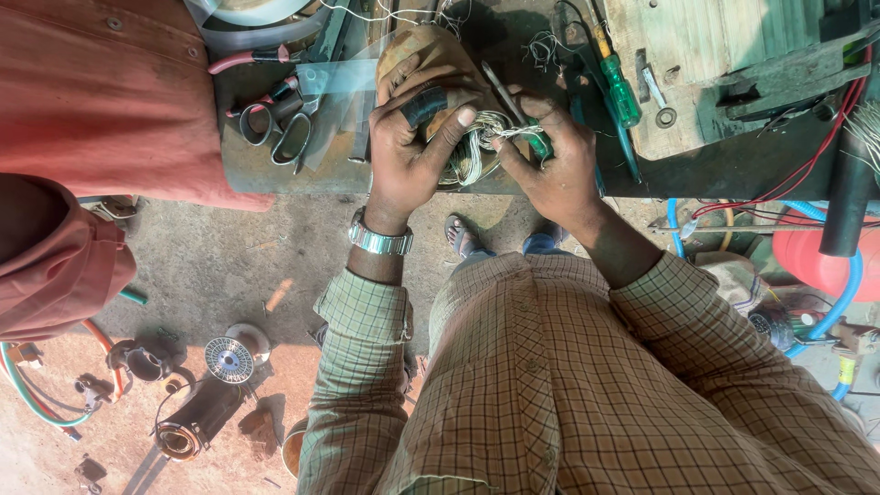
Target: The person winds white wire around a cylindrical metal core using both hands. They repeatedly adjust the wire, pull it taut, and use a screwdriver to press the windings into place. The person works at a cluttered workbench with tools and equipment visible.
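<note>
The left hand [408, 151] has its fingers wrapped over the top of a brown motor stator [440, 82], the thumb pressed against the pale copper winding [477, 151] that bulges from the stator's near end. One finger wears a dark band or tape; I cannot tell which. The right hand [555, 165] pinches a few strands of that winding between thumb and forefinger, and the other fingers are curled round the green handle of a small screwdriver [513, 110], whose thin metal shaft runs up and left across the stator. Most of that handle is hidden inside the fist. The stator sits at the near edge of a dark workbench [266, 170]; its body is largely covered by both hands, so its full shape is hard to make out.

A steel wristwatch [379, 238] sits on the left wrist, just below the stator, above checked shirt sleeves. Left of the stator lie scissors [284, 128] and red-handled pliers [247, 60], partly under a clear plastic strip. Right of the stator lies a second, green-and-yellow screwdriver [616, 82], beside a wooden block [697, 55] cut off by the top edge. Further right, red wires [807, 165] and a blue hose [848, 293] run out of view. Far below and left of the stator, small motor parts [229, 359] lie on the floor, too small to identify. Another person's red sleeve [101, 101] fills the upper left.
</note>
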A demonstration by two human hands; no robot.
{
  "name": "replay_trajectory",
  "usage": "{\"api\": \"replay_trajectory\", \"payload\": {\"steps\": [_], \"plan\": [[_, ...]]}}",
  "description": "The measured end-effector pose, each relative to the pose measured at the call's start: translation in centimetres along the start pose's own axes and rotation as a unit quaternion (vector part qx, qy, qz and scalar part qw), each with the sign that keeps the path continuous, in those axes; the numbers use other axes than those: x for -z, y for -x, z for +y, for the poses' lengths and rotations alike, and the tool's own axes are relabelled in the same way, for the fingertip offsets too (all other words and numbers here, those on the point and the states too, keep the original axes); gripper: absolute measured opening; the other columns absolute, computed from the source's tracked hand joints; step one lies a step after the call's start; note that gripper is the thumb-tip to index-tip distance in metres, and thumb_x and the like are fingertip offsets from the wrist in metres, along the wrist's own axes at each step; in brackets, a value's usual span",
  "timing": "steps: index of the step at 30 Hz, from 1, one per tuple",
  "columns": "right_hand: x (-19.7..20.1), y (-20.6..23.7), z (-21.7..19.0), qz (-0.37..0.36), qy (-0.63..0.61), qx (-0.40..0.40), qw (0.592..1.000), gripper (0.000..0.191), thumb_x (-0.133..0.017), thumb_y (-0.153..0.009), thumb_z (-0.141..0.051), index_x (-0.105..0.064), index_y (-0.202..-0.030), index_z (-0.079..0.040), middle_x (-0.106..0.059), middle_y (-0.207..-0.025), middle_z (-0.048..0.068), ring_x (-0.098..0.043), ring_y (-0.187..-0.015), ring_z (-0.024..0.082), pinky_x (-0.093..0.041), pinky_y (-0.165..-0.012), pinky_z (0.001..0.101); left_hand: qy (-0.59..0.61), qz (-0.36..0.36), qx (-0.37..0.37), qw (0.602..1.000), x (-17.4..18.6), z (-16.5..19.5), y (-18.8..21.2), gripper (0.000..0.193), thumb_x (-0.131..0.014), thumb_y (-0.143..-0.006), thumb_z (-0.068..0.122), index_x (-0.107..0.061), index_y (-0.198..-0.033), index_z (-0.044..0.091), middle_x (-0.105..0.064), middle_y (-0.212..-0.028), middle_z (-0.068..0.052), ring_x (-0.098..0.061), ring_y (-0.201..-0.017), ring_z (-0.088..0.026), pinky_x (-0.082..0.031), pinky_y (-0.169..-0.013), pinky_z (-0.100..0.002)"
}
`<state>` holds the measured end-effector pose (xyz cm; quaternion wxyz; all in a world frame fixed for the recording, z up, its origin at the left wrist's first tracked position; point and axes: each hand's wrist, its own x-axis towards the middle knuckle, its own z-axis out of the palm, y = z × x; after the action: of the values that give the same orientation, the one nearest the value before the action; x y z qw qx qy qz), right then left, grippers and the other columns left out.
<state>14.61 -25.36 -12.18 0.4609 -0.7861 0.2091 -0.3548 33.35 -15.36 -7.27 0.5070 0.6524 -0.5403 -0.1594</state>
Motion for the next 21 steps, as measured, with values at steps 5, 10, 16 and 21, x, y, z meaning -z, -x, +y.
{"api": "replay_trajectory", "payload": {"steps": [5,10,16,21], "plan": [[0.7,-0.3,0.6,-0.003,-0.004,-0.01,1.0,0.037,-0.08,-0.1,-0.005,-0.06,-0.131,0.001,-0.074,-0.111,0.012,-0.074,-0.099,0.018,-0.061,-0.085,0.0309,0.014,-0.005,0.01,1.0,-0.9,0.6,-1.0,0.017,-0.077,-0.099,0.023,-0.079,-0.108,0.008,-0.079,-0.117,-0.009,-0.07,-0.127,-0.024,-0.039,-0.126,-0.045],[1.9,-0.4,1.5,-0.006,0.012,-0.054,0.998,0.028,-0.078,-0.105,-0.005,-0.062,-0.127,0.0,-0.07,-0.091,0.006,-0.063,-0.078,0.011,-0.05,-0.07,0.027,-0.001,0.029,-0.04,0.999,-1.8,1.5,-2.6,0.018,-0.075,-0.1,0.02,-0.077,-0.108,0.004,-0.078,-0.113,-0.012,-0.071,-0.118,-0.029,-0.04,-0.119,-0.044],[3.1,-1.8,2.7,-0.003,0.002,-0.021,1.0,0.023,-0.073,-0.11,-0.002,-0.061,-0.129,0.002,-0.065,-0.09,0.005,-0.059,-0.079,0.011,-0.045,-0.071,0.0282,0.019,0.044,-0.034,0.998,-3.1,0.8,-4.8,0.019,-0.073,-0.102,0.022,-0.074,-0.102,0.004,-0.074,-0.089,-0.009,-0.071,-0.083,-0.021,-0.053,-0.081,-0.037],[3.7,-3.7,3.0,-0.032,0.011,0.019,0.999,0.014,-0.07,-0.115,-0.003,-0.061,-0.125,0.002,-0.064,-0.09,0.006,-0.058,-0.081,0.01,-0.045,-0.072,0.0269,-0.014,0.044,0.059,0.997,-4.0,-2.6,-6.0,0.024,-0.074,-0.1,0.021,-0.071,-0.09,-0.001,-0.061,-0.065,-0.011,-0.056,-0.057,-0.019,-0.044,-0.057,-0.037]]}}
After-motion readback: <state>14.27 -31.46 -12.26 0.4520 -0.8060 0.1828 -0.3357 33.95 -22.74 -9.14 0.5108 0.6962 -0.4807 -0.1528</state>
